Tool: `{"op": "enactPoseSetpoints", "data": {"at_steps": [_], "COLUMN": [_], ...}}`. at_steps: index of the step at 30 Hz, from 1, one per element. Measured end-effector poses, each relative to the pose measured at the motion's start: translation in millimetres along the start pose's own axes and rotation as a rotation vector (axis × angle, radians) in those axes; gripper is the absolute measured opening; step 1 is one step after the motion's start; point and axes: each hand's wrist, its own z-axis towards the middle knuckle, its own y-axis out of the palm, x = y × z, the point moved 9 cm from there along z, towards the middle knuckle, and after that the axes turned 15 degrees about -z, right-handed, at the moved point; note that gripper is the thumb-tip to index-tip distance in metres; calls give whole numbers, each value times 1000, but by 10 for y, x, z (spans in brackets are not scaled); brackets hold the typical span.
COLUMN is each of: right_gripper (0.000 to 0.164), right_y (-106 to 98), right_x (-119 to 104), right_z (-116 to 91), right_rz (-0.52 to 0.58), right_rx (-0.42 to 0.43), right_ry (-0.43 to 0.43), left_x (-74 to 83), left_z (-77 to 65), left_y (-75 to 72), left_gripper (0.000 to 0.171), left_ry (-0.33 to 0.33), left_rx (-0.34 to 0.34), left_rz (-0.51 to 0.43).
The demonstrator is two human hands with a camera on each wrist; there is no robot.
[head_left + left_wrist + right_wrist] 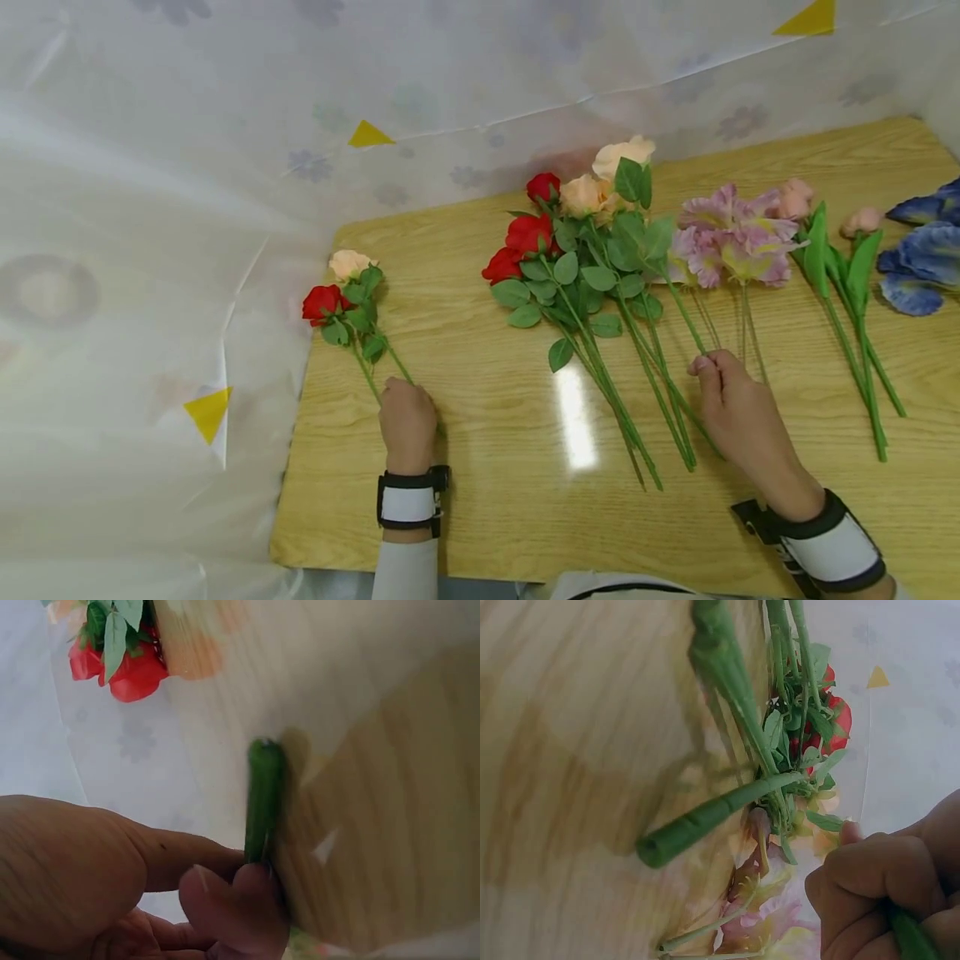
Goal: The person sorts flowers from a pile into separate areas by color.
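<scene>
At the table's left side, my left hand [408, 421] pinches a green rose stem [264, 795] near its cut end. Two roses lie beyond that hand, a red rose [324, 304] and a peach rose [351, 264]; their stems run down to it. Further right, my right hand [738, 408] grips a green stem [684, 317] that leads up into the leafy peach roses [585, 196]. In the right wrist view its curled fingers [877, 877] wrap the stem. Left of it lie several red roses [528, 233] with their stems toward the front edge.
Pink-purple ruffled flowers [731, 233] lie just past my right hand. Pink tulips [861, 221] and blue flowers [926, 258] are further right. The wooden table [510, 508] meets a plastic-covered wall [247, 167] at the back and left.
</scene>
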Motion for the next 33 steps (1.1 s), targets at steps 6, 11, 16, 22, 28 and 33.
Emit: {"op": "enactPoseSetpoints", "data": {"at_steps": [6, 11, 16, 22, 28, 33], "right_gripper": [32, 32, 31, 32, 23, 26], "right_y": [48, 113, 155, 188, 152, 146], "right_x": [-6, -12, -32, -52, -100, -109], "right_z": [13, 11, 8, 16, 7, 7], "right_rz": [-33, -56, -80, -105, -120, -143], "right_rx": [4, -50, -84, -115, -67, -61], "right_ry": [-16, -32, -46, -35, -62, -62], "left_x": [-50, -61, -26, -40, 17, 105], "left_z": [11, 16, 33, 55, 37, 13], "left_y": [18, -14, -31, -23, -49, -95], "left_gripper": [15, 18, 20, 31, 35, 36], "left_ry": [-40, -56, -42, -55, -46, -11], "left_rx": [-36, -9, 4, 37, 78, 115], "left_rz": [-101, -190, -294, -429, -525, -604]}}
